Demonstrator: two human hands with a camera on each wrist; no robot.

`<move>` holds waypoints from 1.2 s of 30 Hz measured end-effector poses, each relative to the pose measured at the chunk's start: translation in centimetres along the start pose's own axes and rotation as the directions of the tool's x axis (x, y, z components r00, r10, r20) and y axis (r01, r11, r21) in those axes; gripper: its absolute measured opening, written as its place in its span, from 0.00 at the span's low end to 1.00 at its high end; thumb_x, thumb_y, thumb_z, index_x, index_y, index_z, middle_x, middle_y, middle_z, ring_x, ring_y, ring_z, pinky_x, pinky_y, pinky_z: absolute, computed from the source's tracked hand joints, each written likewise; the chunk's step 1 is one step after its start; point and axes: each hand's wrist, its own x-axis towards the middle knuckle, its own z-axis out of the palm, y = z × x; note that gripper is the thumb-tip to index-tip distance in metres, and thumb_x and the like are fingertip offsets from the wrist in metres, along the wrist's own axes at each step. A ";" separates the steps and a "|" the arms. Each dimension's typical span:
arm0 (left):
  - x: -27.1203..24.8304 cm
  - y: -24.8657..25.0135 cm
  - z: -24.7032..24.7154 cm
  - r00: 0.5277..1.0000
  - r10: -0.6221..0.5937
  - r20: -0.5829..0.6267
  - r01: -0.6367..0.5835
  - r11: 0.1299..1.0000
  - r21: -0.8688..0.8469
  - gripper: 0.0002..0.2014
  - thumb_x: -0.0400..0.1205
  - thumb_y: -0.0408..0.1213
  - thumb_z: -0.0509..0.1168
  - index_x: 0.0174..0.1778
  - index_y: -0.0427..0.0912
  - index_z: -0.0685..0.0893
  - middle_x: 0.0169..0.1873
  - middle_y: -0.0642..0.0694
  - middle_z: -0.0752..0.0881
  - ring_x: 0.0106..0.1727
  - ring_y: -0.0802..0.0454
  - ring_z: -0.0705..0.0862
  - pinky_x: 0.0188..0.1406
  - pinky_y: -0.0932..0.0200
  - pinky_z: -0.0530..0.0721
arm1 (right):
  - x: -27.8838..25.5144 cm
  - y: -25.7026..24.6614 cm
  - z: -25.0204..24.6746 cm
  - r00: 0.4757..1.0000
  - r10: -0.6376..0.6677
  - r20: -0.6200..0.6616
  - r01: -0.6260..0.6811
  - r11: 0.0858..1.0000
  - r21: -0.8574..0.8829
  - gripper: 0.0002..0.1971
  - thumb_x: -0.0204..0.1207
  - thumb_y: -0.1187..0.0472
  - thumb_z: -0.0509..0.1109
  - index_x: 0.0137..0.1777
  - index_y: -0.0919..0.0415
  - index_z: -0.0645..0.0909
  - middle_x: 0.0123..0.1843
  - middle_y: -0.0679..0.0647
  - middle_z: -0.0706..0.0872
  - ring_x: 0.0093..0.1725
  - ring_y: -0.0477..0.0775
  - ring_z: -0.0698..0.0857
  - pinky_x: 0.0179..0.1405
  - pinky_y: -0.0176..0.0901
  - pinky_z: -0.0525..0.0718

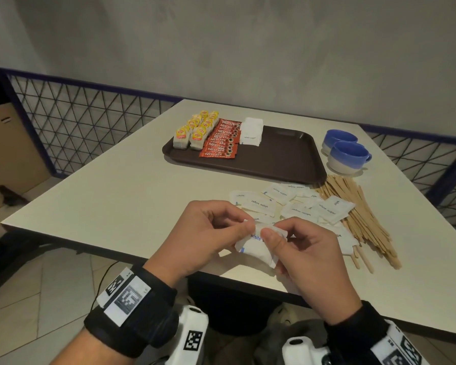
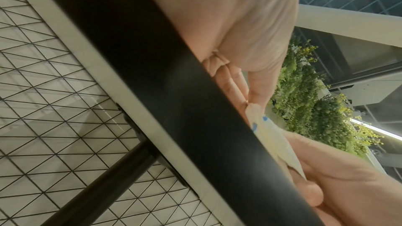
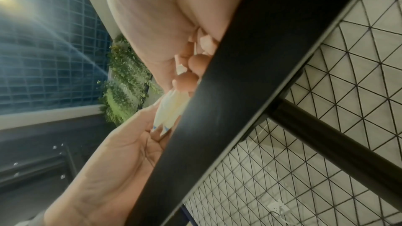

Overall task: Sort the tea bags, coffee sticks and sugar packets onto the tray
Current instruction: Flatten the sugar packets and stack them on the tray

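Both hands met over the near edge of the tabletop, sharing a small bunch of white sugar packets. The left hand came in from the near left, back of the hand up, wrist bent slightly inward, fingers curled with the thumb pressing the bunch's upper left corner against the forefinger. The right hand came in from the near right, its thumb laid across the top of the packets and its curled fingers folded beneath them, so its grip closed tight on the right end. From the left wrist view the packets showed edge-on between the left fingers and the right hand; from the right wrist view the same bunch sat pinched between the right fingertips and the left palm. How many packets were in the bunch could not be told.

More loose sugar packets lay scattered on the tabletop just beyond the hands, partly overlapping a heap of wooden stirrers to the right. Farther off sat the brown tray, carrying at its left end tea bags, then red coffee sticks, then a white stack of sorted sugar packets. Two blue-and-white cups stood right of the tray.
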 end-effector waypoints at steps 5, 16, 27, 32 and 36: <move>-0.1 0.0 -0.1 1.000 0.004 0.010 -0.004 1.000 0.022 0.03 0.80 0.31 0.78 0.41 0.42 0.95 0.34 0.44 0.93 0.35 0.53 0.90 0.38 0.57 0.85 | -0.1 0.1 0.5 0.997 -0.046 0.061 0.053 0.992 -0.112 0.03 0.78 0.55 0.75 0.46 0.48 0.90 0.40 0.47 0.89 0.35 0.45 0.83 0.33 0.43 0.83; 0.2 -1.0 -1.7 0.962 0.075 -0.263 0.009 0.953 0.303 0.10 0.81 0.34 0.73 0.38 0.54 0.93 0.36 0.57 0.92 0.41 0.49 0.88 0.43 0.53 0.88 | 8.0 -8.2 -3.4 0.874 0.065 0.481 0.244 0.797 -0.552 0.06 0.81 0.54 0.75 0.42 0.52 0.89 0.35 0.47 0.90 0.24 0.42 0.82 0.25 0.34 0.81; 1.0 -3.4 -0.2 0.937 0.305 -0.171 -0.027 0.551 0.834 0.09 0.72 0.56 0.64 0.44 0.62 0.85 0.44 0.65 0.80 0.48 0.57 0.77 0.43 0.57 0.79 | 30.2 -5.5 -3.8 0.935 0.179 0.306 0.194 0.464 -0.864 0.04 0.83 0.58 0.73 0.50 0.57 0.86 0.31 0.56 0.90 0.20 0.45 0.84 0.23 0.38 0.81; 2.2 -4.2 -0.8 0.932 0.345 -0.113 -0.071 0.477 0.876 0.13 0.63 0.60 0.64 0.36 0.60 0.88 0.38 0.60 0.83 0.42 0.56 0.71 0.28 0.57 0.75 | 35.2 -2.1 -2.5 0.931 0.252 0.264 0.107 0.503 -0.857 0.05 0.83 0.61 0.74 0.53 0.62 0.86 0.44 0.63 0.92 0.22 0.45 0.86 0.23 0.39 0.86; 3.0 -4.8 -1.1 0.917 0.385 -0.100 -0.073 0.410 0.909 0.15 0.61 0.62 0.62 0.32 0.60 0.89 0.34 0.58 0.84 0.39 0.52 0.68 0.20 0.57 0.70 | 37.3 0.0 -1.0 0.921 0.299 0.250 0.030 0.585 -0.811 0.06 0.84 0.64 0.72 0.56 0.66 0.85 0.47 0.65 0.92 0.28 0.48 0.90 0.26 0.39 0.89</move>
